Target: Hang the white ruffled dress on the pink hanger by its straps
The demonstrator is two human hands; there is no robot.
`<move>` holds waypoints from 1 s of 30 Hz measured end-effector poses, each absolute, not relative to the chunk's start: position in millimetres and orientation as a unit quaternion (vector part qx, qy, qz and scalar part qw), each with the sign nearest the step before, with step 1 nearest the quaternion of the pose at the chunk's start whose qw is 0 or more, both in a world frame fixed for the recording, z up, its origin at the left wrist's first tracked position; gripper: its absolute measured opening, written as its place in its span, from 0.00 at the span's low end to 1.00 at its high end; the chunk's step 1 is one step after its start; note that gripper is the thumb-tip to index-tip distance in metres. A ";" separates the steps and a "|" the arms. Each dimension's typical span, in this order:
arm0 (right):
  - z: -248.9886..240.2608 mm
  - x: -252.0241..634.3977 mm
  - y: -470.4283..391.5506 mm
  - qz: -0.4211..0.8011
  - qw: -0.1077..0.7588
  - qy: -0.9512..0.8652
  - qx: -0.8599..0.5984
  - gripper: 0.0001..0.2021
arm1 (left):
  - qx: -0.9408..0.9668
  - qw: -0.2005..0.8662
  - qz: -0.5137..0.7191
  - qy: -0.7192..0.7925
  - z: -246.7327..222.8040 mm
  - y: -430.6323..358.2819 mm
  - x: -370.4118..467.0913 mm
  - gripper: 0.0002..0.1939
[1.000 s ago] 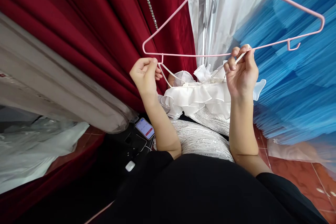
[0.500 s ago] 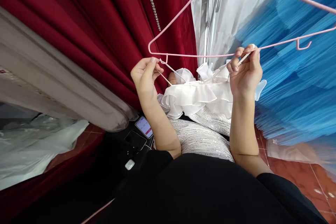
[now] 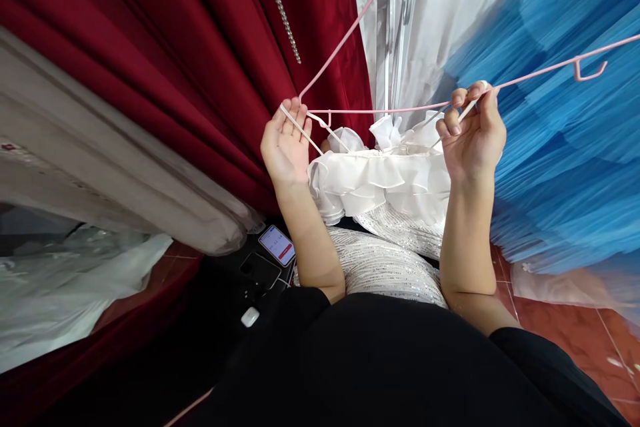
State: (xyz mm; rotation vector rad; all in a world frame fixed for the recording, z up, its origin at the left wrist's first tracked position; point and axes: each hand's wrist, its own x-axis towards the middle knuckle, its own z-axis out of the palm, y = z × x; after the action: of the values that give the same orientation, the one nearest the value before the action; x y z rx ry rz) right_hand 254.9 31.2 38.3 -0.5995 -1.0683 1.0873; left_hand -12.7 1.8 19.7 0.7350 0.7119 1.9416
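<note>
A white ruffled dress (image 3: 370, 173) hangs below a pink clothes hanger (image 3: 390, 111), its top lying over my lap. At the hanger's left corner is my left hand (image 3: 287, 147), palm toward me, fingers mostly straight. A thin white strap (image 3: 303, 129) of the dress stretches taut across those fingers, and another strand passes by the hanger's small hook (image 3: 327, 120). On the right, my right hand (image 3: 473, 130) is closed with curled fingers around the other white strap (image 3: 467, 110) and the hanger's bottom bar. Exact contact behind the left fingers is hidden.
Red cloth (image 3: 315, 33) hangs ahead on the left, beside grey-beige fabric (image 3: 125, 153). Blue tulle (image 3: 560, 147) fills the right. A lit phone (image 3: 277, 245), a dark phone-shaped object (image 3: 261, 271) and a small white case (image 3: 250, 317) lie at lower left.
My left hand has moved right and up to the hanger's corner, its fingers straightening from a pinch with the strap across them. My right hand has shifted slightly right, still gripping.
</note>
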 end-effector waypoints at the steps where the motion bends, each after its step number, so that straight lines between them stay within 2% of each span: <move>1: 38.2 255.4 31.4 0.489 0.684 -0.473 -0.262 0.22 | 0.295 0.450 0.793 0.285 19.4 1.6 -12.5 0.11; 5: 37.9 259.4 31.5 0.522 0.676 -0.458 -0.247 0.19 | 0.333 0.335 0.837 0.275 22.0 -2.3 -5.7 0.11; 7: 38.6 260.6 30.7 0.534 0.673 -0.451 -0.242 0.18 | 0.385 0.311 0.830 0.258 24.8 -4.8 -0.5 0.10; 10: 40.1 259.6 28.5 0.536 0.670 -0.445 -0.256 0.18 | 0.417 0.338 0.809 0.239 26.1 -4.3 4.0 0.08; 17: 38.3 252.1 28.9 0.534 0.670 -0.444 -0.261 0.20 | 0.312 0.312 0.838 0.320 11.7 10.9 -10.3 0.08; 24: 39.2 245.3 27.4 0.519 0.657 -0.472 -0.277 0.19 | 0.374 0.390 0.775 0.328 10.4 5.4 -12.6 0.08; 30: 40.8 244.9 24.5 0.499 0.652 -0.493 -0.287 0.21 | 0.308 0.421 0.802 0.293 9.3 11.2 -6.9 0.06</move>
State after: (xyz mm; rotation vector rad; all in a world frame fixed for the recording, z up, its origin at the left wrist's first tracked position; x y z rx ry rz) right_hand 244.9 24.5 40.8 -0.6504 -1.1189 1.1330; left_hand -6.9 11.2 9.3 0.7714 0.7330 2.0085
